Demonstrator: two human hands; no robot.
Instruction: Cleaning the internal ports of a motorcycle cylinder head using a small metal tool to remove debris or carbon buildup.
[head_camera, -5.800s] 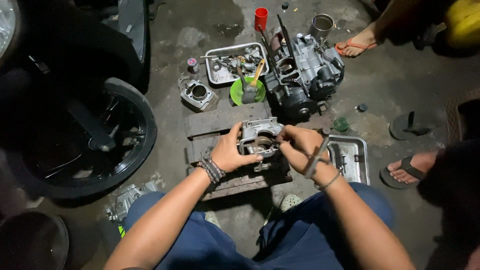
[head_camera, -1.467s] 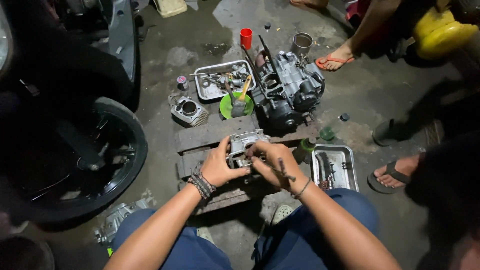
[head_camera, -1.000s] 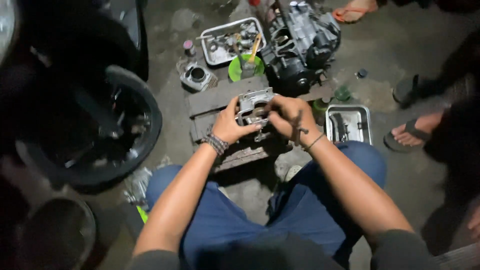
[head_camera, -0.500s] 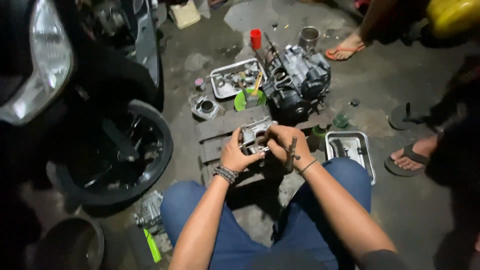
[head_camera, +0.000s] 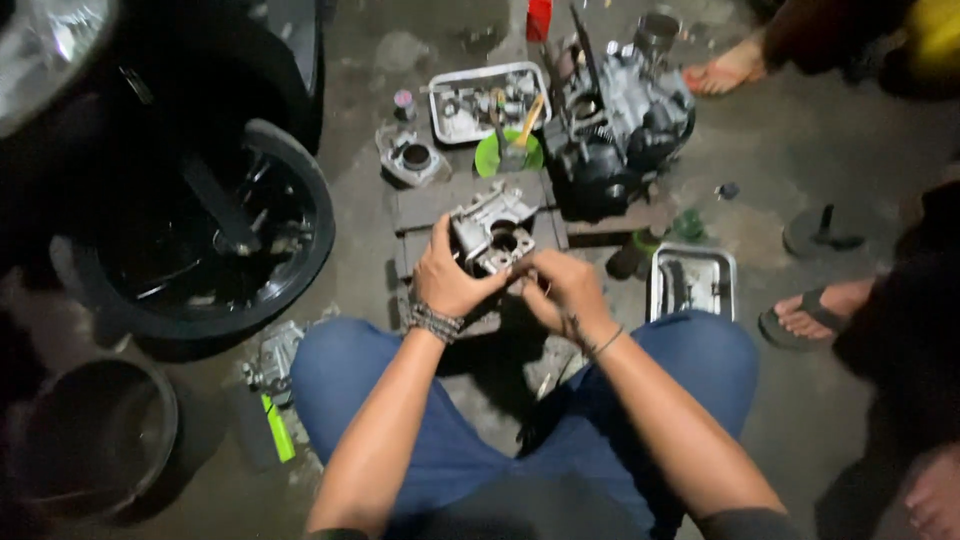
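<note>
I squat on a concrete floor with a grey metal engine cylinder head (head_camera: 492, 232) held over a low wooden block (head_camera: 420, 212). My left hand (head_camera: 447, 280), with a beaded band on the wrist, grips the head from its left side. My right hand (head_camera: 562, 290) is at the head's lower right edge, its fingers closed and pinched against the metal. I cannot make out any small part or tool between those fingers.
A motorcycle engine block (head_camera: 620, 120) stands beyond the wooden block, with a green bowl (head_camera: 508, 152), a parts tray (head_camera: 488, 100) and a cylinder (head_camera: 410, 158) near it. Another metal tray (head_camera: 692, 282) lies right. A wheel (head_camera: 200, 240) and dark bucket (head_camera: 95, 435) are left. Other people's feet (head_camera: 815, 318) are right.
The view has tilted and shifted over the frames. Both hands have stayed on the cylinder head above the wooden block; the right hand's fingers keep working at its edge.
</note>
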